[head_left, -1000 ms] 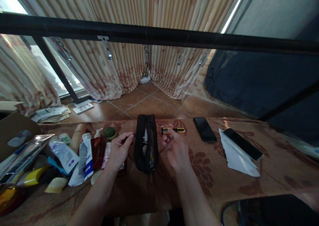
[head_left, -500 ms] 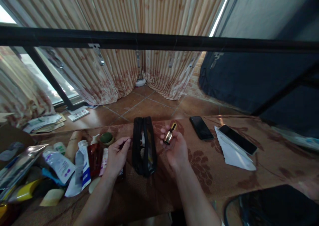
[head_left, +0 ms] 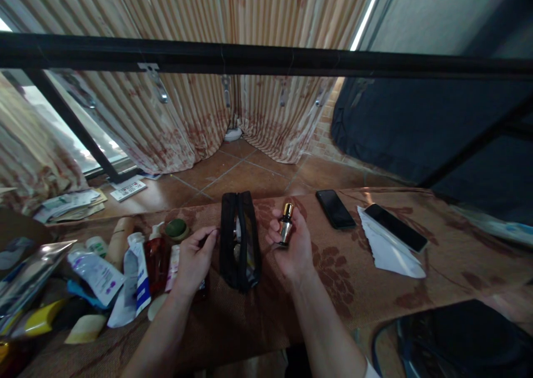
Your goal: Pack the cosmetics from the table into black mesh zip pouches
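Observation:
A black zip pouch [head_left: 240, 242] lies open on the brown patterned tabletop [head_left: 358, 289], with small items inside. My right hand [head_left: 291, 247] is just right of it, palm up, and holds a small gold-capped bottle [head_left: 285, 222] nearly upright. My left hand [head_left: 192, 258] rests at the pouch's left edge, its fingers pinched on the rim or zip. Beneath and left of that hand lie tubes and bottles.
A heap of toiletries covers the left: a white and blue tube [head_left: 137, 275], a purple-labelled tube [head_left: 97, 272], a green-lidded jar [head_left: 175, 228], a yellow tube [head_left: 37, 319]. Two dark phones [head_left: 335, 208] [head_left: 395, 227] lie right, one on white paper [head_left: 387, 253]. A black bar [head_left: 266, 61] crosses overhead.
My right hand turned the gold-capped bottle from lying sideways to nearly upright and drew it closer to the palm. My left hand stayed at the pouch's edge.

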### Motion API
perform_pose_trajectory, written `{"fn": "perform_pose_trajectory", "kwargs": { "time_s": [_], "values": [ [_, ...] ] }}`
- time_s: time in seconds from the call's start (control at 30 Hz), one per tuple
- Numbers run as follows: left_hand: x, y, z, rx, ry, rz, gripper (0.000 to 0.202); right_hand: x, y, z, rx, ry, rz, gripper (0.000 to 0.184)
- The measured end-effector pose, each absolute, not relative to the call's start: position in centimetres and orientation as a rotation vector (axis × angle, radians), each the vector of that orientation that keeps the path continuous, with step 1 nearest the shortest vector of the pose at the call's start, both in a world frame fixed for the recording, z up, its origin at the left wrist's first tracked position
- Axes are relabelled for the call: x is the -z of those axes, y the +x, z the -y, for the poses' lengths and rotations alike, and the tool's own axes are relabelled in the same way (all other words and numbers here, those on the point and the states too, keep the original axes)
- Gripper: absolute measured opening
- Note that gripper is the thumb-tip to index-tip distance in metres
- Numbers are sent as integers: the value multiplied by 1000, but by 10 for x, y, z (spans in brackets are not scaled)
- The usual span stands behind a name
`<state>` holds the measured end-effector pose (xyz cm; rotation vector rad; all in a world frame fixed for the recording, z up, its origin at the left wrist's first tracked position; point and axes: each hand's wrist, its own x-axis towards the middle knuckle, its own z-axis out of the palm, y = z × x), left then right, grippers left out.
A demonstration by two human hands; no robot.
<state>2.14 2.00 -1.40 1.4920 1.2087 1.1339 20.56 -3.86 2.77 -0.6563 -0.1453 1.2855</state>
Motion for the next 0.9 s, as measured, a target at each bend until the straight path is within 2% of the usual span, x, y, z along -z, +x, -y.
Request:
{"fn": "perform_pose_trajectory", "kwargs": {
  "time_s": [0.43,0.9],
  "values": [
    [17,21,-22,-1114,1521,-1230,30,-22,203,36,-1272,-696,77,45],
    [22,20,-23,-1093,1538,-1238,29,-25,202,35,-1302,-739,27,20]
  ]
}}
